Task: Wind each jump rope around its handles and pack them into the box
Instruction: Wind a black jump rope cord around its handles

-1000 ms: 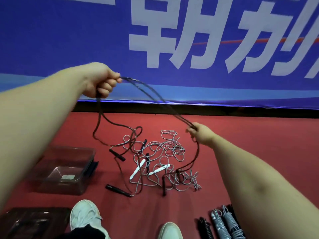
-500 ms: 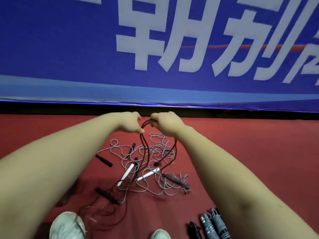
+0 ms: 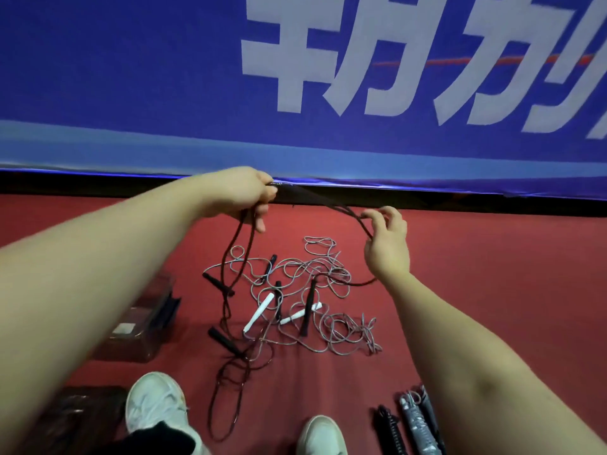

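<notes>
Head view, left hand (image 3: 241,195), right hand (image 3: 388,249), one rope (image 3: 224,257)

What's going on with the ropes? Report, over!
Left grip and right grip both hold the dark rope, stretched between them. Rest trails to the floor, unwound. Grey ropes tangled beneath; box at left, part hidden by arm.

Both arms are outstretched; a rope (image 3: 346,210) is gripped by the left hand (image 3: 241,195); pinched by the right hand (image 3: 387,249).
</notes>
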A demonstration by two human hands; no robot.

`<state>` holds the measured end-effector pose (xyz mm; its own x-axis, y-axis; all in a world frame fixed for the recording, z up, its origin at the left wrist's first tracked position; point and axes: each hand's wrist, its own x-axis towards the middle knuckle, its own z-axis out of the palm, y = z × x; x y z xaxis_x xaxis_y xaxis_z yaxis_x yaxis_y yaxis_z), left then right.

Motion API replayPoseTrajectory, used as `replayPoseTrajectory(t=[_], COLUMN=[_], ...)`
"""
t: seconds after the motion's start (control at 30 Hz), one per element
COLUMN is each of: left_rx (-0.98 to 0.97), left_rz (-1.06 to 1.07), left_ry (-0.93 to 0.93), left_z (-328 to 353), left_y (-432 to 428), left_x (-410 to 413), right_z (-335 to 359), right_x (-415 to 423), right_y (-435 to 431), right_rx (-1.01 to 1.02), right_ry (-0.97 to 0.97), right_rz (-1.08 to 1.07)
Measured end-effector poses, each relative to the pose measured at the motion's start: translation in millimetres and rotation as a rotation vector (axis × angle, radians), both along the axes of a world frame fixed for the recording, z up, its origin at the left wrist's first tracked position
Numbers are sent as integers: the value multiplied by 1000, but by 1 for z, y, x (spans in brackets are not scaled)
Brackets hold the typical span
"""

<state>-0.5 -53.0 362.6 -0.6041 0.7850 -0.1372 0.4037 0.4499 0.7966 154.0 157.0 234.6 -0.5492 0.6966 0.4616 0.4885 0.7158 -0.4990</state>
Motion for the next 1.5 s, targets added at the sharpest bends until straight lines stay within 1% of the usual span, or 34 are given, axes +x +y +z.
replayPoseTrajectory(t=[0.07,0.1,0.13,0.17,0.2,0.23,0.27,0.33,0.37,0.4,0.43,0.57,0.67,0.73,0.77,0.83,0.9,0.93,0.97,1.03,1.13,1.17,1.27,1.33,1.43,1.47,1.5], left_rx=[56,67,75,77,73,64,51,20,-2,-28,-52,-110,-178,-217,-231,-264,-301,-314,-316,-284,-266,-274,-312,-318,-260,-235,-222], left_rz=[98,114,112,106,106,108,111,94,68,32,-8,-144,-219,-224,-216,-188,-136,-111,-91,-70,-108,-136,-196,-191,-131,-110,-93], left_ry=[-79,-107,-141,-166,-175,-168,-158,-145,-138,-122,-100,-4,102,189,230,298,341,350,340,276,240,249,304,348,355,338,327], left_z=[4,5,6,5,4,1,-2,-7,-9,-11,-11,-11,-10,-11,-12,-14,-14,-15,-15,-14,-15,-16,-15,-13,-12,-14,-17], left_y=[-7,-12,-17,-21,-22,-23,-23,-20,-17,-14,-9,7,11,11,10,6,-1,-6,-11,-19,-21,-18,-11,-11,-17,-21,-24], left_x=[-9,-14,-18,-21,-24,-26,-27,-27,-25,-22,-17,-1,6,6,5,1,-7,-12,-17,-26,-28,-25,-14,-12,-20,-25,-30], right_z=[-5,-9,-14,-20,-25,-28,-31,-34,-39,-44,-51,-66,-60,-48,-41,-31,-36,-43,-53,-69,-68,-61,-42,-36,-50,-57,-64], right_x=[8,12,14,15,16,18,19,17,13,8,3,-13,-32,-45,-50,-59,-61,-59,-56,-44,-44,-50,-74,-82,-78,-73,-67], right_y=[4,9,15,20,23,24,26,24,22,18,13,-23,-50,-66,-73,-82,-80,-74,-67,-60,-69,-76,-105,-118,-124,-123,-120], right_rx=[-187,-299,-405,-501,-547,-514,-439,-305,-289,-318,-393,-876,-1053,-1125,-1139,-1059,-996,-1013,-1013,-969,-1037,-1028,-930,-987,-1174,-1211,-1204], right_ry=[215,281,282,227,125,-4,-122,-308,-375,-418,-434,-395,-340,-282,-251,-178,-80,-27,-7,-43,-24,-25,-129,-158,-163,-132,-93], right_rz=[-204,-262,-247,-179,-105,-57,-30,27,77,143,223,489,735,905,968,1003,895,814,746,689,775,826,950,994,1082,1066,988])
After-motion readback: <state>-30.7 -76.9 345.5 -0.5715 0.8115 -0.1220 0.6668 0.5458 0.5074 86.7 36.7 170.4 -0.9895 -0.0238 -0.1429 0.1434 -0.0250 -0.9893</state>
